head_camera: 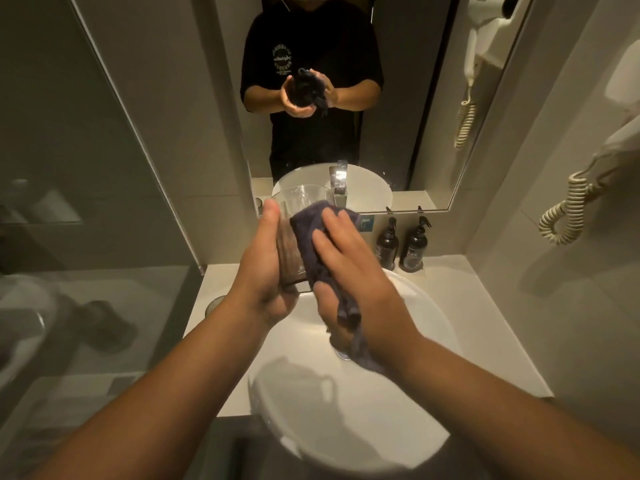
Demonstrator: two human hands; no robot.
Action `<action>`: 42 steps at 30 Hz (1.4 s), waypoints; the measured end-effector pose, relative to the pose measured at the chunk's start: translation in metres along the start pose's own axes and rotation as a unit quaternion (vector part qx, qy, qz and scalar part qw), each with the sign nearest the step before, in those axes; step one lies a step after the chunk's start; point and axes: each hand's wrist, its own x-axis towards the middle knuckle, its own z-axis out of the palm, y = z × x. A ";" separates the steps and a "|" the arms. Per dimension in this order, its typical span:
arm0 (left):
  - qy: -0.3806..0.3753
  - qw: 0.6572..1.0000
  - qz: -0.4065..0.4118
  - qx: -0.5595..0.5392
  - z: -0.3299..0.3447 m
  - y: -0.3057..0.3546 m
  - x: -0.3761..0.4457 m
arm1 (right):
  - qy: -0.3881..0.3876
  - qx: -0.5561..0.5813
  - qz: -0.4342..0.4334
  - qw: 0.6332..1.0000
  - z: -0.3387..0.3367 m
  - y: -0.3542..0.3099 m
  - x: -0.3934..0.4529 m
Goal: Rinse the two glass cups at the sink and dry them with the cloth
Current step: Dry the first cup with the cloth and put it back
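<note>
Above the white basin (408, 306), the left hand (266, 268) grips a glass cup (294, 216); the right hand (349, 268) clutches a dark cloth (311, 223) pressed against it.

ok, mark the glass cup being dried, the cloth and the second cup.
glass cup (292, 199): head view, clear upper wall near the rim
cloth (306, 220): head view, fold over the cup's side
second cup (214, 304): head view, rim on the counter

We could read no text for certain. The black shirt (304, 64) reflected in the mirror (398, 98) at twelve o'clock bore a round, reversed, blurred logo, and the two dark pump bottles (412, 245) at one o'clock perhaps carried illegible labels.
</note>
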 end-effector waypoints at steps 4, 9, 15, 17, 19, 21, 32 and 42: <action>-0.038 0.999 -0.008 -0.003 -0.003 -0.008 -0.002 | 0.021 0.013 0.000 1.000 0.003 0.000 -0.008; -0.068 0.997 -0.013 -0.016 0.000 -0.011 -0.008 | 0.017 0.119 0.093 0.988 -0.012 0.010 0.020; -0.083 0.994 -0.023 0.064 -0.001 0.004 -0.008 | 0.041 0.082 0.121 0.988 -0.017 0.018 0.030; -0.068 0.995 -0.023 0.071 0.001 0.006 -0.007 | 0.031 0.058 0.115 0.991 -0.017 0.017 0.031; -0.052 0.997 -0.011 0.047 0.003 0.005 -0.006 | 0.017 0.052 0.115 0.992 -0.018 0.017 0.035; -0.044 0.999 -0.006 0.018 0.006 0.002 -0.004 | 0.008 0.047 0.107 0.993 -0.019 0.018 0.035; -0.017 0.987 -0.016 -0.160 -0.004 -0.004 0.021 | 0.055 0.022 0.073 0.996 -0.005 0.026 -0.007; 0.112 0.977 -0.006 -0.182 -0.020 0.009 0.031 | 0.036 0.220 0.415 0.882 -0.020 0.023 0.008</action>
